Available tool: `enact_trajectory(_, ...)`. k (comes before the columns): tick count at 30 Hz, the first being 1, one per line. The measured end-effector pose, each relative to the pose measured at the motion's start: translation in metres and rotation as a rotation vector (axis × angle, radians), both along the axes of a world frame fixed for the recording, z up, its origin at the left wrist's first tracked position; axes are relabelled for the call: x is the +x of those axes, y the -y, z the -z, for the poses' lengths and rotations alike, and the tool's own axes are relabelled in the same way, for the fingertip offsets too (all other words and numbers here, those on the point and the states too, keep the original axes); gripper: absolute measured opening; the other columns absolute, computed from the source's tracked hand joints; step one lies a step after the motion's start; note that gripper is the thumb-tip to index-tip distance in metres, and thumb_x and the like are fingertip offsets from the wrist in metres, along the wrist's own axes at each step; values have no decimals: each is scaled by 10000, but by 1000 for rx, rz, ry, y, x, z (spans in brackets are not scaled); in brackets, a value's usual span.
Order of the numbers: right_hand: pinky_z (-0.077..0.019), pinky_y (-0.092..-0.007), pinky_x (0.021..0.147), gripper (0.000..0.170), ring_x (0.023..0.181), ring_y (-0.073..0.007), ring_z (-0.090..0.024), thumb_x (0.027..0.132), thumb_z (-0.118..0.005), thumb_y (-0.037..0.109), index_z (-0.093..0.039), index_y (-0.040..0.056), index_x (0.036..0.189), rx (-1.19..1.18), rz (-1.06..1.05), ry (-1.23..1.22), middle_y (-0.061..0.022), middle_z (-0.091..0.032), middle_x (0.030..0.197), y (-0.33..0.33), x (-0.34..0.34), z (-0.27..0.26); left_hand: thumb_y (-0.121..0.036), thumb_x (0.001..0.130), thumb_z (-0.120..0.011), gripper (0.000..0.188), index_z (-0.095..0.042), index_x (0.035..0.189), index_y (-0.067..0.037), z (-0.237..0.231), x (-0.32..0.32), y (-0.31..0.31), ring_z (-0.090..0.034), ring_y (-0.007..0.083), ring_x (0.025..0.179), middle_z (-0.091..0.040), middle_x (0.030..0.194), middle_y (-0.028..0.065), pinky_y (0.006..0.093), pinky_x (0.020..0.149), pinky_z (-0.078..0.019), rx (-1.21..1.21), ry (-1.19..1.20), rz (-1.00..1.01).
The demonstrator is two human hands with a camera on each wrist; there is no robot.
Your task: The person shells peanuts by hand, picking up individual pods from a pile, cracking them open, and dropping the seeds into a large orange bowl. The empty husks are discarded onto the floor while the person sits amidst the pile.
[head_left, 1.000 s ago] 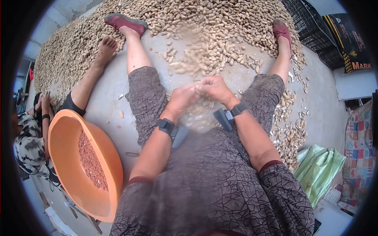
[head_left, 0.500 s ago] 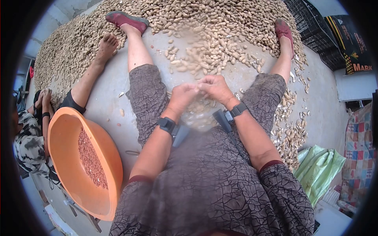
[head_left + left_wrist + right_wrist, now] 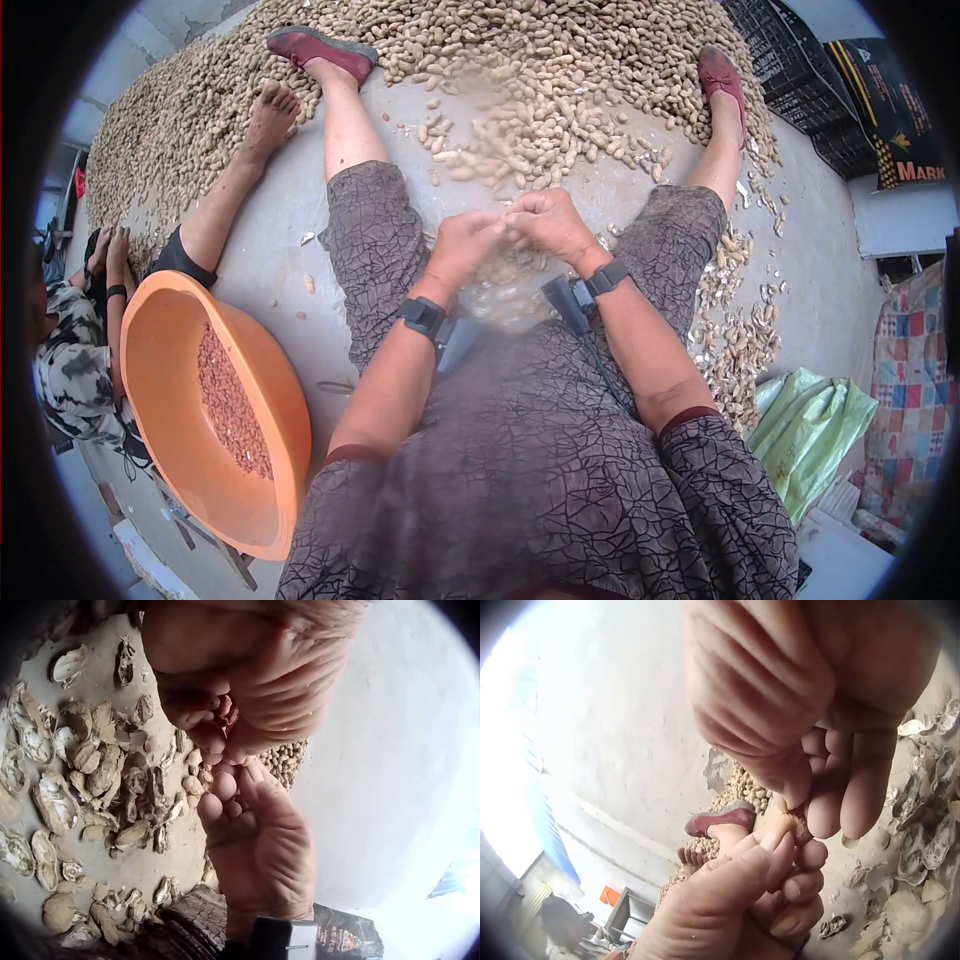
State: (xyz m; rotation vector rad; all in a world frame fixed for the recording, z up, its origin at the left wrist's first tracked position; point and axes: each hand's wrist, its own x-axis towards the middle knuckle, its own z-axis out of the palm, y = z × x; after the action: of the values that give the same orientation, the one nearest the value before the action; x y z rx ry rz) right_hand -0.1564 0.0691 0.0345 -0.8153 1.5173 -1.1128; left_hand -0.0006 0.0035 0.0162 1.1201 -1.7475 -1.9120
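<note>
In the head view my left hand [image 3: 463, 252] and right hand [image 3: 550, 226] meet fingertip to fingertip above the floor between my legs. A peanut [image 3: 800, 825] is pinched between both hands' thumbs and fingers in the right wrist view, mostly covered by them. Reddish peanut kernels [image 3: 225, 711] show inside my left hand's curled fingers in the left wrist view. Beneath the hands lies a heap of broken peanut shells [image 3: 109, 776], some with their pale insides turned up.
Unshelled peanuts [image 3: 560, 50] form a wide pile ahead. At left stands an orange basin [image 3: 150, 400] with red kernels [image 3: 232, 400], beside another seated person [image 3: 75, 370]. More shells [image 3: 740, 350] and a green sack [image 3: 815, 430] lie at right, with black crates [image 3: 800, 85] farther forward.
My left hand, blurred by motion a second ago, is now steadier. Both hands have stayed together in nearly the same place.
</note>
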Motion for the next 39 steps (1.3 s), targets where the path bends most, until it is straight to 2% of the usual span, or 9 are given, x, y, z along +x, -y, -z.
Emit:
enact_trajectory(9, -526, -216, 515, 115, 564, -109, -611, 780, -630, 81, -632, -33, 782, 3, -30, 34, -90, -634, 687, -3, -1, -7, -147, 868, -568, 209, -641, 976, 16, 6, 1, 0, -553, 62, 701, -644, 787, 21, 215, 649, -458, -250, 51, 98)
enact_trajectory(11, -528, -225, 510, 120, 562, -119, -617, 778, -629, 84, -633, -36, 782, 1, -32, 35, -97, -636, 681, -3, -2, -9, -247, 811, -565, 274, -660, 913, -11, 14, 1, 1, -642, 225, 727, -657, 784, 154, 318, 683, -486, -314, 51, 71)
enact_trajectory(14, -529, -232, 501, 127, 566, -127, -623, 780, -629, 89, -631, -37, 769, -14, -38, 60, -103, -639, 687, -4, -3, -8, -260, 812, -559, 288, -658, 902, -5, 13, 1, 1, -639, 249, 721, -648, 779, 171, 331, 675, -483, -349, 48, 86)
enact_trajectory(18, -525, -234, 487, 122, 545, -130, -617, 768, -623, 85, -627, -35, 746, -23, -50, 88, -106, -635, 668, -5, -2, -8, -259, 806, -550, 277, -665, 878, -18, 8, 1, -1, -638, 249, 711, -646, 765, 169, 332, 670, -483, -340, 37, 87)
enact_trajectory(20, -506, -234, 449, 99, 499, -129, -599, 746, -600, 63, -613, -26, 708, 25, -30, 42, -110, -625, 631, -4, 0, -8, -127, 859, -558, 186, -667, 907, 15, 3, 1, -2, -552, 63, 666, -645, 740, 19, 224, 611, -459, -303, 66, 155)
enact_trajectory(24, -457, -244, 399, 111, 457, -139, -578, 742, -563, 48, -599, -32, 674, 53, 34, -18, -117, -606, 577, -3, 10, -11, -122, 846, -564, 187, -672, 893, 23, 0, 0, -4, -557, 71, 650, -647, 728, 24, 223, 603, -459, -441, 135, 191)
enact_trajectory(29, -455, -242, 389, 96, 453, -138, -577, 744, -550, 37, -579, -34, 686, 46, 152, 46, -123, -611, 595, -2, 13, -7, -107, 831, -554, 186, -675, 877, 28, 13, -2, -5, -550, 86, 624, -637, 706, 34, 218, 588, -449, -266, 17, 3)
enact_trajectory(33, -460, -229, 393, 88, 466, -129, -583, 754, -543, 30, -571, -39, 707, 14, 191, 98, -119, -614, 607, -2, 16, -6, -90, 829, -553, 166, -675, 852, 19, 6, -2, -2, -522, 71, 599, -627, 691, 40, 210, 553, -426, -172, 4, -20)
enact_trajectory(39, -486, -229, 438, 75, 498, -123, -577, 786, -534, 27, -559, -5, 722, 16, 210, 215, -103, -617, 642, -2, 16, -6, -60, 837, -534, 185, -627, 951, 52, -3, 2, -3, -496, 52, 577, -609, 720, 30, 178, 515, -392, 232, -180, -139)
